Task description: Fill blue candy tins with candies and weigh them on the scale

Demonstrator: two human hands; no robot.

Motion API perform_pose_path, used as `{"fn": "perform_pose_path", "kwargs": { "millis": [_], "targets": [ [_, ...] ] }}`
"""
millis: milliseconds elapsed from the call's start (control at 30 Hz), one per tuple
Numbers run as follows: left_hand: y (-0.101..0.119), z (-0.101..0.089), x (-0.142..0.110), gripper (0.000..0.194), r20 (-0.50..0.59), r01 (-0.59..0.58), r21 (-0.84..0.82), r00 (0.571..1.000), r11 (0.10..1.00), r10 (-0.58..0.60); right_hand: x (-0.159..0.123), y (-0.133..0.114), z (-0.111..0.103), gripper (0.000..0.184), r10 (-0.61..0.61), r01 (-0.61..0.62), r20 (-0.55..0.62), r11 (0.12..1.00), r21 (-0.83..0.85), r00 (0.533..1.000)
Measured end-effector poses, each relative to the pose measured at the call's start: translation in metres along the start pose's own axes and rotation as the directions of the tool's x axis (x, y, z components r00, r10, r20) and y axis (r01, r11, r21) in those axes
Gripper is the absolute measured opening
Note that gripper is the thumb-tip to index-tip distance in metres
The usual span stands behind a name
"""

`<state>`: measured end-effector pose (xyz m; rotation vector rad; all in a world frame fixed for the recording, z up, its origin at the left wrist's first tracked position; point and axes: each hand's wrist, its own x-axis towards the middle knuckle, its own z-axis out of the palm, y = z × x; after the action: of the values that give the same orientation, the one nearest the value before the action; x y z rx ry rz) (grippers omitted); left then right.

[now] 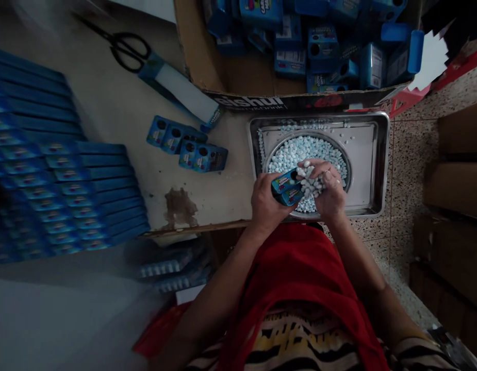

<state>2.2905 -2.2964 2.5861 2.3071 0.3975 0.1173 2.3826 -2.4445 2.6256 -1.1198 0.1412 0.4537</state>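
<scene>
My left hand (264, 201) grips two small blue printed candy boxes (288, 186) side by side, tilted toward the right. Cupped close beside their ends, my right hand (329, 193) holds a heap of pale candies (312, 184). Below both hands stands a round metal bowl (351, 178) full of the same whitish-blue candies (300, 149). It sits inside a rectangular metal tray (383, 170), with loose candies scattered along the tray's far and left sides. How far any candies have entered the boxes is hard to see.
A cardboard carton (238, 98) of blue boxes stands behind the tray. To the left are several small boxes (201, 154), an open long box (184, 90), black scissors (130, 51) and stacked blue packs (107, 190). Brown cartons (455, 190) line the right side.
</scene>
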Motion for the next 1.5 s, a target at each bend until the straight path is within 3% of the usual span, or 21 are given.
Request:
{"fn": "perform_pose_path", "kwargs": {
  "millis": [100,233,333,433,567,667,767,833,867,933,1033,1100,1133,1200,1233,1300,1367,1433,1500],
  "targets": [
    [0.004,0.002,0.004,0.072,0.051,0.006,-0.025,0.999,1.0,-0.005,0.006,0.0,0.005,0.046,-0.051,0.049,-0.039,0.998,-0.045,0.998],
    [0.007,0.002,0.005,0.069,0.115,0.026,-0.076,0.993,0.997,-0.017,0.018,0.0,0.009,0.042,-0.097,0.098,0.039,0.995,-0.014,0.994],
    [0.004,-0.002,0.003,0.063,0.18,-0.016,-0.114,0.983,0.993,0.037,0.021,-0.001,0.011,0.041,-0.151,0.15,0.076,0.989,0.013,0.986],
    [-0.003,-0.002,0.005,0.06,0.161,-0.04,-0.137,0.985,0.99,0.062,0.017,-0.007,0.013,0.045,-0.174,0.177,0.126,0.984,-0.01,0.977],
    [-0.015,0.008,0.014,0.066,0.122,-0.055,-0.163,0.99,0.985,0.076,0.008,-0.019,0.012,0.05,-0.118,0.129,0.169,0.99,-0.06,0.979],
    [-0.024,0.016,0.02,0.071,0.086,-0.126,-0.234,0.985,0.964,0.149,0.002,-0.016,-0.01,0.043,-0.136,0.145,0.102,0.986,-0.084,0.985],
    [-0.031,0.017,0.021,0.07,0.063,-0.201,-0.297,0.972,0.934,0.229,-0.001,0.007,-0.056,0.027,-0.145,0.127,-0.044,0.951,-0.282,0.988],
    [-0.034,0.014,0.019,0.065,0.057,-0.214,-0.295,0.969,0.931,0.24,-0.003,0.03,-0.086,0.014,-0.177,0.106,-0.084,0.839,-0.533,0.981],
    [-0.034,0.012,0.019,0.062,0.053,-0.209,-0.28,0.971,0.937,0.233,-0.003,0.042,-0.097,0.016,-0.183,0.108,-0.045,0.741,-0.663,0.982],
    [-0.033,0.006,0.018,0.06,0.042,-0.188,-0.234,0.978,0.954,0.203,0.0,0.064,-0.108,0.039,-0.145,0.145,0.083,0.495,-0.857,0.986],
    [-0.026,-0.002,0.017,0.065,-0.017,-0.175,-0.175,0.984,0.969,0.175,0.014,0.086,-0.098,0.068,-0.049,0.221,0.216,0.169,-0.96,0.975],
    [-0.021,-0.005,0.015,0.069,-0.072,-0.196,-0.178,0.98,0.964,0.186,0.03,0.094,-0.086,0.065,-0.023,0.206,0.205,0.054,-0.977,0.978],
    [-0.019,-0.006,0.013,0.07,-0.087,-0.204,-0.19,0.978,0.96,0.191,0.039,0.096,-0.081,0.058,-0.021,0.178,0.177,0.044,-0.983,0.984],
    [-0.017,-0.007,0.009,0.07,-0.095,-0.201,-0.205,0.978,0.958,0.185,0.057,0.097,-0.077,0.044,-0.038,0.099,0.095,0.138,-0.985,0.995],
    [-0.017,-0.008,0.006,0.07,-0.095,-0.185,-0.202,0.981,0.962,0.169,0.064,0.095,-0.077,0.038,-0.048,0.058,0.047,0.249,-0.967,0.998],
    [-0.02,-0.008,0.001,0.071,-0.097,-0.164,-0.191,0.984,0.968,0.148,0.07,0.085,-0.079,0.033,-0.016,-0.036,-0.053,0.555,-0.831,0.998],
    [-0.025,-0.007,-0.003,0.073,-0.08,-0.153,-0.182,0.987,0.971,0.14,0.064,0.068,-0.077,0.036,0.097,-0.138,-0.104,0.832,-0.537,0.99],
    [-0.028,-0.003,-0.005,0.076,-0.067,-0.139,-0.169,0.989,0.976,0.13,0.051,0.045,-0.068,0.04,0.182,-0.19,-0.054,0.958,-0.213,0.982],
    [-0.027,0.002,-0.005,0.077,-0.074,-0.131,-0.152,0.99,0.98,0.12,0.035,0.022,-0.053,0.043,0.153,-0.152,0.016,0.988,-0.008,0.988]
  ]
}}
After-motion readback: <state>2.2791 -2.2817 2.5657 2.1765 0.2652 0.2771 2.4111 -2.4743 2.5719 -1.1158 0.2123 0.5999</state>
